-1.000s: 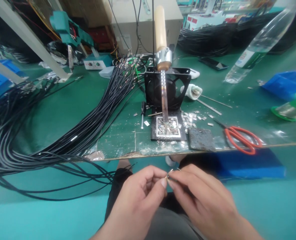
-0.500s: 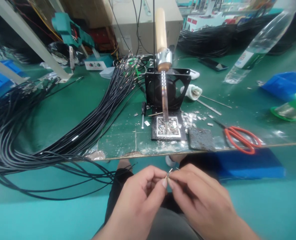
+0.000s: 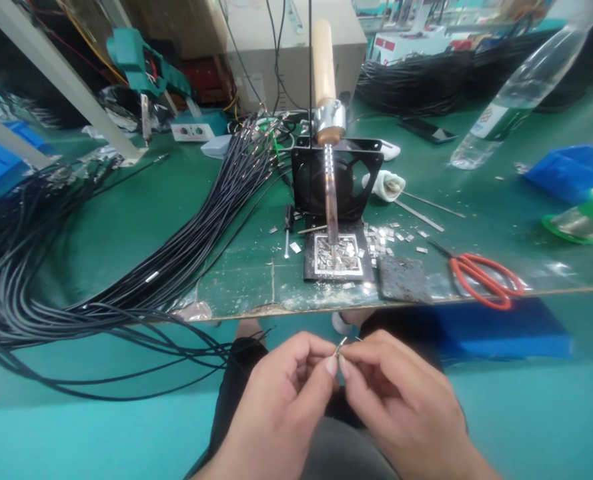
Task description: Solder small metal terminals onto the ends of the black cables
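Observation:
Above my lap, in front of the bench edge, my left hand (image 3: 289,393) and my right hand (image 3: 403,397) meet at the fingertips. Both are closed in a pinch. A small shiny metal piece (image 3: 341,345) pokes up between them, gripped by the left thumb and forefinger, with the right fingertips against it. From behind the right forefinger a thin metal tip (image 3: 359,339) sticks out; whether it belongs to the same piece I cannot tell. The fingers hide the lower part.
A soldering iron (image 3: 330,193) points down at a tray of metal bits (image 3: 316,272), before a black fan (image 3: 301,177). Black cables (image 3: 176,247) spread leftward, some hanging over the edge. Rightward are a dark pad (image 3: 403,279), red-handled scissors (image 3: 481,273), a solder spool (image 3: 576,217) and a bottle (image 3: 513,100).
Both hands keep their pinch at nearly the same spot. My right wrist and the back of that hand have swung slightly inward; the things on the bench are as before.

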A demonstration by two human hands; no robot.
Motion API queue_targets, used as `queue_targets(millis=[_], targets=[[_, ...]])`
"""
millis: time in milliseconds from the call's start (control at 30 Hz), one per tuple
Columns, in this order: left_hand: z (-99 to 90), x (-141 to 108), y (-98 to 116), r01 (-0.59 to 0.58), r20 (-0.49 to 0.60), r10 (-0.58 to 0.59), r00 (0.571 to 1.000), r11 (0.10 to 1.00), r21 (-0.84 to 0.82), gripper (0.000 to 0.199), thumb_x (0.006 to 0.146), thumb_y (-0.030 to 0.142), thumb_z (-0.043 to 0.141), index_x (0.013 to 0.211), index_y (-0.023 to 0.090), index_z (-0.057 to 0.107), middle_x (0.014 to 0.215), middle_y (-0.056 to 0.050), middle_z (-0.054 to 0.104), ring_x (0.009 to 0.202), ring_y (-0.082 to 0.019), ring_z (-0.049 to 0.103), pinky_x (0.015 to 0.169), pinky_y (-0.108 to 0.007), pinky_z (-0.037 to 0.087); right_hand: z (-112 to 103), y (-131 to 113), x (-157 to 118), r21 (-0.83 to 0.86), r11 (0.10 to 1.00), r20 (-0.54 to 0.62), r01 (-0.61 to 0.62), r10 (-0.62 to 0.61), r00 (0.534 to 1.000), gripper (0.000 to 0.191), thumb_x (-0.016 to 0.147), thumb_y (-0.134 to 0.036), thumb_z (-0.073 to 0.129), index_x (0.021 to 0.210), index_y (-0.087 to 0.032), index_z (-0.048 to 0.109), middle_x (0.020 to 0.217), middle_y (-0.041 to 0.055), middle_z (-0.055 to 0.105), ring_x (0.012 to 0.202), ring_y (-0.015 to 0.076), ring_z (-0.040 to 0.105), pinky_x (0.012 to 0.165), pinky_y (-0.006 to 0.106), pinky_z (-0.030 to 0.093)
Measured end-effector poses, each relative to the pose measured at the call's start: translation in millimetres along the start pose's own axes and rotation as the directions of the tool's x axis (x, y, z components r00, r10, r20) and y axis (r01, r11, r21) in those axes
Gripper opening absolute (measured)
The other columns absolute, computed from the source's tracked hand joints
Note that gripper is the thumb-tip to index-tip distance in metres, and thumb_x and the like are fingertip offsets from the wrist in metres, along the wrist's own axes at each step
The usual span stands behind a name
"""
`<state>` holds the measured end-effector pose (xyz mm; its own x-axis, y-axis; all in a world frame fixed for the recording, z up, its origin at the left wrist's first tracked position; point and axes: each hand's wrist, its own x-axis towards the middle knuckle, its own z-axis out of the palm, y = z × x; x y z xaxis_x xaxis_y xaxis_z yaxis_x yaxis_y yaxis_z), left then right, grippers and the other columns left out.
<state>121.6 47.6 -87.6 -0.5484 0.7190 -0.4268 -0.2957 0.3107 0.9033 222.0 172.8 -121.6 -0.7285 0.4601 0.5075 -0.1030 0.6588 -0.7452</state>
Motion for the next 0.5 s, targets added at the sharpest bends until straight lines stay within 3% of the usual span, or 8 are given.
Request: queue_targets(millis=[100, 233, 367, 500], targets=[[-0.3, 0, -1, 0.001, -0.003, -0.001, 1.000, 1.000, 0.005, 0.028, 0.099, 0.042, 0.063, 0.098, 0.015, 0.070, 0.074, 0.002, 0.057, 0.064, -0.010, 0.042, 0.061, -0.023, 0.038, -3, -3, 4, -0.026, 1.000, 0.029, 0.013, -0.012, 1.000, 0.011, 0.094, -0.009, 0.064, 0.093, -0.017, 0.071, 0.074, -0.0031, 0.065, 0.063, 0.0034, 0.059, 0.061, 0.010, 0.049], [-0.9, 1, -5, -0.005, -0.004, 0.005, 1.000, 1.000, 0.004, 0.027, 0.100, 0.042, 0.062, 0.101, 0.016, 0.070, 0.083, -0.002, 0.065, 0.077, -0.014, 0.057, 0.072, -0.025, 0.047, -8, -3, 7, -0.016, 1.000, 0.056, 0.002, -0.001, 0.998, 0.011, 0.094, -0.009, 0.064, 0.092, -0.016, 0.072, 0.073, -0.0025, 0.064, 0.062, 0.0039, 0.059, 0.059, 0.011, 0.049], [-0.8, 1, -8, -0.039, -0.013, 0.041, 0.999, 0.995, 0.094, 0.028, 0.101, 0.042, 0.060, 0.105, 0.016, 0.070, 0.097, -0.008, 0.074, 0.086, -0.019, 0.065, 0.079, -0.030, 0.052, -12, -2, 8, -0.009, 1.000, 0.082, -0.001, 0.001, 0.997, 0.011, 0.095, -0.010, 0.064, 0.091, -0.016, 0.072, 0.072, -0.0026, 0.063, 0.062, 0.0045, 0.059, 0.058, 0.012, 0.049], [-0.4, 0, -11, -0.081, -0.032, 0.087, 0.996, 0.984, 0.159, 0.027, 0.101, 0.040, 0.059, 0.105, 0.016, 0.071, 0.099, -0.009, 0.075, 0.088, -0.021, 0.069, 0.080, -0.032, 0.054, -12, -1, 8, -0.015, 1.000, 0.085, -0.021, 0.023, 0.996, 0.012, 0.095, -0.010, 0.064, 0.087, -0.016, 0.070, 0.071, -0.0028, 0.063, 0.060, 0.0045, 0.057, 0.054, 0.013, 0.047]])
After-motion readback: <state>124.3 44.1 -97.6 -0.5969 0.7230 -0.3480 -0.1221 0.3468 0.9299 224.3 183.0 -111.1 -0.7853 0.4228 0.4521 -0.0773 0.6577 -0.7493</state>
